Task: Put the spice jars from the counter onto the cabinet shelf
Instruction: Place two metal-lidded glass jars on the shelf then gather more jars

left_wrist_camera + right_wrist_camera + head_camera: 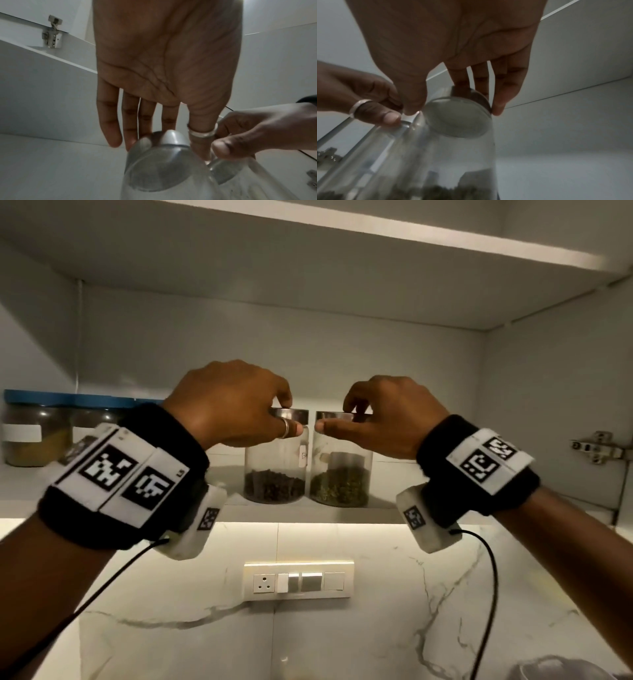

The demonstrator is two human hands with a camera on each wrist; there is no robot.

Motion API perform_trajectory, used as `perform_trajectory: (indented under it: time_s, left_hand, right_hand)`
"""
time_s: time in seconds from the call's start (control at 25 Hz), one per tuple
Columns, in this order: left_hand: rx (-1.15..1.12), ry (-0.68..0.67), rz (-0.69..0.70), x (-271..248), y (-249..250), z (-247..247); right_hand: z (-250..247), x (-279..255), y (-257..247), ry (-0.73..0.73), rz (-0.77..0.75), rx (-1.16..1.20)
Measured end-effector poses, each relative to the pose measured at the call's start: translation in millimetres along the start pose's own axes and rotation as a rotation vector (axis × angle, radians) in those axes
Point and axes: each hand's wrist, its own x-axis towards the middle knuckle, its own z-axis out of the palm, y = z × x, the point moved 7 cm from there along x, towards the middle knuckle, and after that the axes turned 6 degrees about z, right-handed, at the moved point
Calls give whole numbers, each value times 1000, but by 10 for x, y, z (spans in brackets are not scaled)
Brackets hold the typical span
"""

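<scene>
Two clear glass spice jars with steel lids stand side by side near the front edge of the cabinet shelf [291, 513]. The left jar [274, 474] holds dark peppercorns, and my left hand [291, 417] pinches its lid [157, 162] from above with thumb and fingers. The right jar [340, 477] holds a green spice, and my right hand [337, 419] grips its lid [458, 117] the same way. The jars nearly touch. In the left wrist view the right hand [257, 132] shows beside the left hand [164, 146].
Blue-lidded jars [37, 426] stand at the shelf's far left. A door hinge [596, 446] sits on the right cabinet wall. An upper shelf [342, 241] runs overhead. Below the cabinet is a marble wall with a switch plate [298, 580].
</scene>
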Motion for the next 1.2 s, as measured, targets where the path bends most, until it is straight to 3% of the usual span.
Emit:
perform_trajectory:
  time_s: [0.24, 0.44, 0.56, 0.64, 0.76, 0.96, 1.2]
  left_hand:
    - [-40, 57, 23, 31, -48, 120]
    - [-51, 97, 55, 10, -27, 122]
    - [-79, 105, 74, -20, -35, 126]
    - [-116, 80, 87, -20, -55, 138]
    - [-170, 44, 60, 31, -96, 157]
    - [-93, 126, -5, 172, -34, 171]
    - [-548, 37, -34, 165, -146, 260]
  right_hand:
    - [56, -22, 95, -71, -59, 249]
    - [125, 7, -29, 5, -90, 22]
    - [36, 6, -37, -13, -130, 204]
    - [-13, 20, 11, -40, -114, 231]
    - [55, 99, 31, -5, -35, 70]
    - [294, 206, 27, -50, 48, -8]
    - [193, 32, 100, -201, 50, 313]
